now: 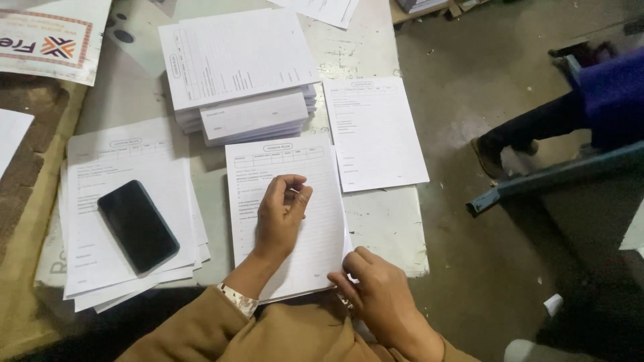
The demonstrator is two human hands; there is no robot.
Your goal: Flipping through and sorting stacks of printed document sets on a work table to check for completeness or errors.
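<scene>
Head view, left side: a black phone [137, 226] lies on a paper pile [127, 201], well apart from your hands.
Form stack [285, 214]: centre table; light, floppy, slippery sheets; take them at the corner.
Left hand [282, 214]: you rest it loosely curled on the stack, gripping nothing.
Right hand [379, 291]: you pinch the lower right corner.

A black smartphone [138, 226] lies on the left paper pile, its rectangular screen dark. At the top left corner lies a white printed sign [47, 37] with an orange patterned border and an orange-and-blue emblem.
</scene>
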